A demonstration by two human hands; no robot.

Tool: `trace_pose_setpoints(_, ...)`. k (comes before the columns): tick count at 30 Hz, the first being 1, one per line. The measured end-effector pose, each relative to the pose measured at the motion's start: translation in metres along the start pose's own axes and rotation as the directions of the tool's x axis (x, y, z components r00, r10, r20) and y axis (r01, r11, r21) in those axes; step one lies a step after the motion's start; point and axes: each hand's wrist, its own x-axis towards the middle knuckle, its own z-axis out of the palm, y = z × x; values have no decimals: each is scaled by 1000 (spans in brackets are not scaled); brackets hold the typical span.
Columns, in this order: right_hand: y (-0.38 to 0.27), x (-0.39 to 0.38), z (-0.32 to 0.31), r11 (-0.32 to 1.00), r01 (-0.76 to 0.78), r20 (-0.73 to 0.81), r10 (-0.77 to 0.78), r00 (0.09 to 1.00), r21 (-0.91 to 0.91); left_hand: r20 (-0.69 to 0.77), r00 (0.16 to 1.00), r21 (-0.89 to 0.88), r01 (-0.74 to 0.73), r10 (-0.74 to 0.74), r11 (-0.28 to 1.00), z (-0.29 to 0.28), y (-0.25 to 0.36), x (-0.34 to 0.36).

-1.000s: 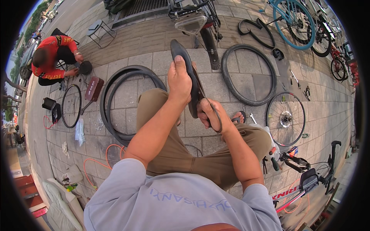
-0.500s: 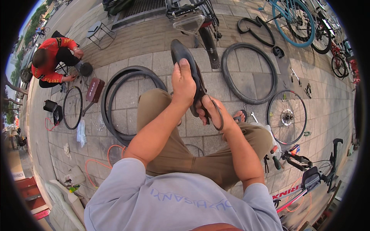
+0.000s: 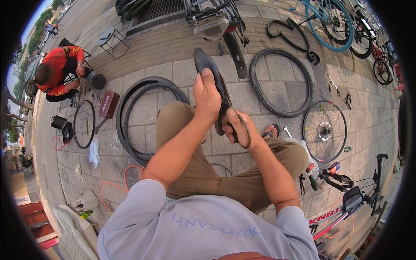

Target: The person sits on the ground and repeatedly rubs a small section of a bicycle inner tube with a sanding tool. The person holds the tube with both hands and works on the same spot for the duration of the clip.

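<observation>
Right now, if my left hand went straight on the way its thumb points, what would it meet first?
Beyond the dark piece it holds, your left hand would probably meet the rear end of the parked bike, though depth is unclear; it might pass above.

Dark elongated piece (image 3: 203, 59): middle covered by the left hand (image 3: 207, 96), lower end partly by the right hand (image 3: 239, 128); kind unclear to me. Left hand: most fingers hidden behind that piece. Black loop (image 3: 248, 133): one stretch lost at the right hand; I cannot tell whether it joins the piece. Pair of tyres (image 3: 122, 118): right side partly behind the left knee (image 3: 170, 119). Upright bicycle (image 3: 212, 28): cut off by my upper edge. Co-worker in red (image 3: 57, 69): head blurred; handled item too small for me to identify.
</observation>
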Motion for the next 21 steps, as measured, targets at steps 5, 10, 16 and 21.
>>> trace_pose_setpoints(5,3,1,2,1000,18,3,-18,1000,-3,3,1000,-18,5,-5,1000,-1,5,-1)
trace_pose_setpoints(10,2,0,3,1000,-1,-16,1,1000,-19,46,995,-139,96,-90,986,4,23,-9)
trace_pose_setpoints(16,7,2,0,997,-6,-49,2,999,-82,101,980,-277,194,-172,941,9,43,-15)
trace_pose_setpoints(21,10,5,-8,961,39,-94,-67,993,-273,245,893,-532,449,-377,718,-1,64,2)
